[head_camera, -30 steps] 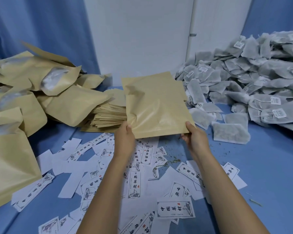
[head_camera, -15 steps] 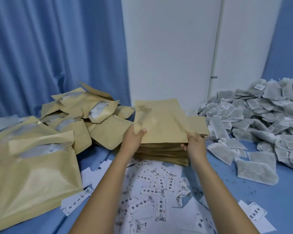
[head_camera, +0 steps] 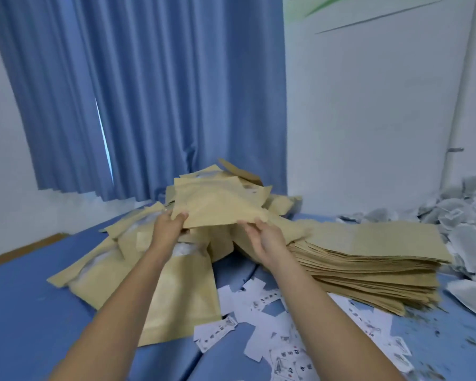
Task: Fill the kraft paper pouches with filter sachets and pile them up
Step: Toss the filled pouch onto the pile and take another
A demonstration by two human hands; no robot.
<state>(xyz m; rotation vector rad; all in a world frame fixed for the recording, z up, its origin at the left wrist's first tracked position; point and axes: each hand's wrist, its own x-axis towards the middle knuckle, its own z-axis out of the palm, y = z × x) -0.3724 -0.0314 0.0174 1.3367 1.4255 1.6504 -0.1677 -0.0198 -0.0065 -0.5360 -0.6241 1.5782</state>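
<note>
On the left part of the blue surface (head_camera: 25, 298), reaching toward its far edge below the blue curtain (head_camera: 149, 92), lies the loose pile of filled pouches (head_camera: 176, 292). They overlap at all angles, and pale contents show through some of their windows.

The left hand (head_camera: 168, 229) reaches over this pile and grips the near left corner of the kraft pouch (head_camera: 217, 204), thumb on top and fingers curled beneath. Half a second ago this pouch was held above the flat stack; it now hangs over the top of the pile, tilted up at its far end and close to the pouches below.

The right hand (head_camera: 264, 239) is at the pouch's near right corner with its fingers loosely curled. Earlier it pinched that edge firmly. With the motion blur, I cannot tell whether it has hold of the pouch or only touches it.

Right of that hand sits the squared stack of empty pouches (head_camera: 368, 254). White printed labels (head_camera: 261, 312) are scattered in front of it toward the near edge. At the right edge lies the grey heap of filter sachets (head_camera: 467, 232), which shows less than before because the view has swung left and upward.
</note>
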